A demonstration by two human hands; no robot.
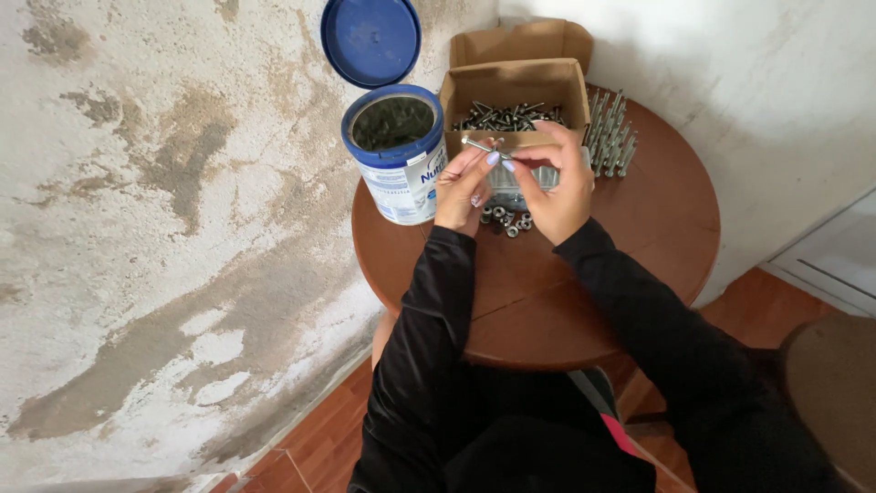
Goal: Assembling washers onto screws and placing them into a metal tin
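Note:
Both my hands are raised over a small round brown table. My left hand and my right hand together pinch a short metal bolt, held level in front of an open cardboard box filled with bolts. Several loose nuts lie on the table just below my hands. A cluster of upright bolts stands to the right of the box.
A blue-rimmed tin can with its blue lid flipped up stands at the table's left edge, against a stained wall. Red-brown floor tiles surround the table. A second round brown surface shows at the lower right.

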